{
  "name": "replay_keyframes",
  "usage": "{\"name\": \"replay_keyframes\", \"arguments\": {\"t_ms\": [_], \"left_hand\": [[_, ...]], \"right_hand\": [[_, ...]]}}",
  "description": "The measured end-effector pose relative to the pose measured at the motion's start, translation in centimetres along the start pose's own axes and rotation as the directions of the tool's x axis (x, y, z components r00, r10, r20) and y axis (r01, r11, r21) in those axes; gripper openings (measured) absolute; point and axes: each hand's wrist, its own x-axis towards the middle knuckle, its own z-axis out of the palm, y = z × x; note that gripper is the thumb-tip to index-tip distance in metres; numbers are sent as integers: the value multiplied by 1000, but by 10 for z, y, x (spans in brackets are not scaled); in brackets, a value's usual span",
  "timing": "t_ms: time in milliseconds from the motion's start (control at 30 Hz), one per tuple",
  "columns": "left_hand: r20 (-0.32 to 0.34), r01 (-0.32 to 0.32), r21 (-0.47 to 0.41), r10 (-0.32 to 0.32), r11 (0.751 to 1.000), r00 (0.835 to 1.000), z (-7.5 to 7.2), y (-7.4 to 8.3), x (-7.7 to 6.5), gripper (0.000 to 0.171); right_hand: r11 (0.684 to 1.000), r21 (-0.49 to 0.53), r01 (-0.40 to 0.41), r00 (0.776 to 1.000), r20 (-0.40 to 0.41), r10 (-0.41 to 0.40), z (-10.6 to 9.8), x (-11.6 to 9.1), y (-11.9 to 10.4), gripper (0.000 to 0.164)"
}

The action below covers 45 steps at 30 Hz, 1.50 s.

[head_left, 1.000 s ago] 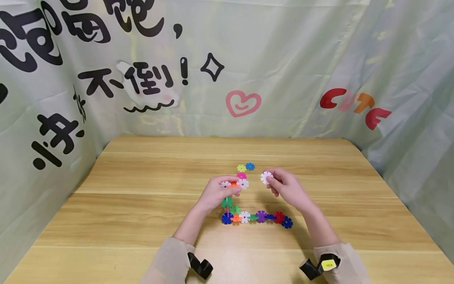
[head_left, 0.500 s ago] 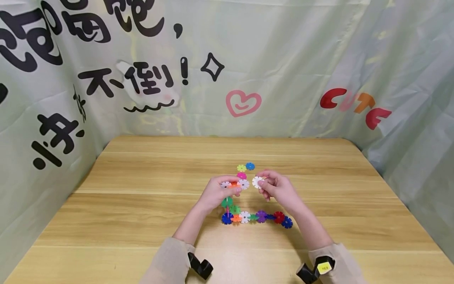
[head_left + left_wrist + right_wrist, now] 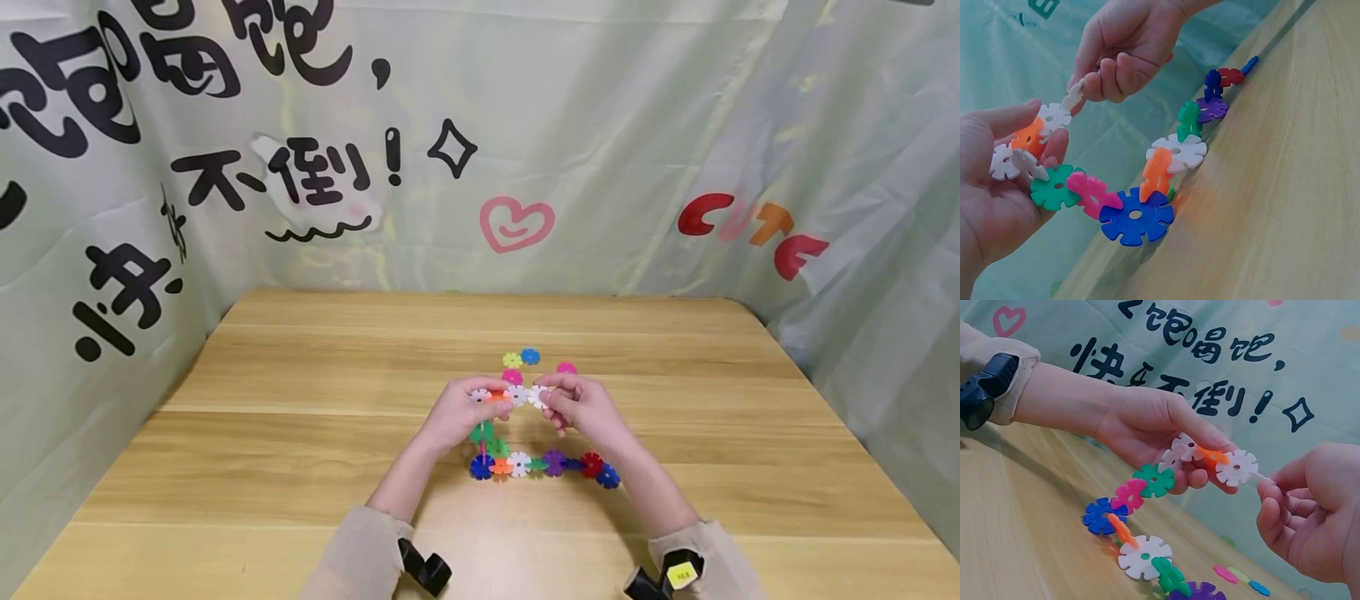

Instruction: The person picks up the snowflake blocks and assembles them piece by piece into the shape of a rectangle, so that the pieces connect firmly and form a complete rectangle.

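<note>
A chain of interlocked plastic snowflake discs runs from my left hand [image 3: 459, 414] down to the table. In the left wrist view, my left thumb and fingers grip its upper end around an orange disc [image 3: 1029, 139]. A white end disc [image 3: 1237, 467] sticks out past the fingertips. My right hand [image 3: 588, 410] pinches another white snowflake disc [image 3: 537, 397] edge-on against that end disc; how deep the slots mesh cannot be seen. Lower down, the chain bends at a dark blue disc [image 3: 1136, 217] and continues right to a blue disc [image 3: 608, 476].
Loose discs lie on the wooden table [image 3: 337, 350] beyond the hands: yellow [image 3: 512, 360], light blue [image 3: 531, 357], pink [image 3: 512, 377] and a second pink disc [image 3: 567, 367]. A green disc [image 3: 498, 448] lies behind the chain. A printed curtain [image 3: 615, 150] surrounds the table.
My right hand has moved left, bringing its white disc against the chain's end disc. A pink disc behind that hand has come into view. The left hand keeps its grip.
</note>
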Motion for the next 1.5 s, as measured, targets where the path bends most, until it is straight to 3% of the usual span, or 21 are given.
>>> {"name": "replay_keyframes", "arguments": {"t_ms": [367,667,833,1100,1367,1500], "left_hand": [[40,18,-7,-18,1000,999,1,-1,0,24],[67,0,-6,0,1000,998,0,-2,1,25],[77,1,-10,0,1000,997,0,-3,2,25],[38,20,-22,-19,1000,999,1,0,2,28],[44,26,206,-36,978,998,-4,4,1,38],[66,16,249,-34,968,997,-6,12,-2,39]], "right_hand": [[994,112,-9,1000,-12,10,3,1,3,23],[973,232,-4,1000,28,-2,1,1,5,15],[972,233,-22,999,38,14,2,2,3,17],[976,216,-39,999,23,35,2,4,2,22],[969,248,-20,999,-35,29,7,4,4,16],[974,226,-1,999,-42,11,12,4,5,22]]}}
